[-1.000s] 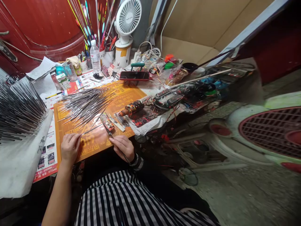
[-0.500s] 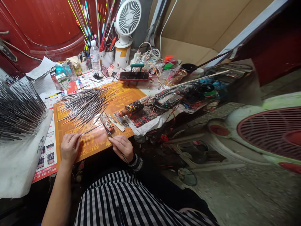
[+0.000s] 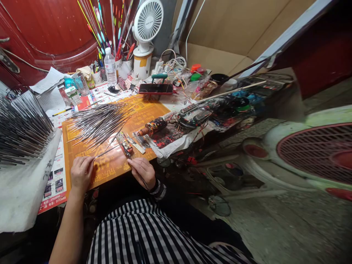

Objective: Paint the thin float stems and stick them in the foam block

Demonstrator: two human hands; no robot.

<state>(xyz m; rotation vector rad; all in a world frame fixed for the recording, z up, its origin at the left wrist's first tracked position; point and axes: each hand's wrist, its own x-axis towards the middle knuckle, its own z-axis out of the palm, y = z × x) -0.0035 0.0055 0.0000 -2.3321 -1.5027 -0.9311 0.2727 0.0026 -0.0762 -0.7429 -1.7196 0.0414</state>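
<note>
My left hand is closed in a pinch at the near edge of the orange mat. From its fingertips a thin dark stick points up and right, toward a paint-spattered block. My right hand is closed around a slim dark tool. The tool's front end is close to the near end of the block; I cannot tell its kind or whether they touch. Beyond my hands lies a loose pile of thin dark sticks. A pale flat blade-like strip lies right of the block.
At the left, a white foam block holds upright dark sticks. A small white fan, a water bottle and a phone stand behind. A paint-crusted rotary tool lies right; a large floor fan stands beyond.
The view has shifted very slightly. Both hands keep almost the same place and hold, and the pile of sticks looks unchanged.
</note>
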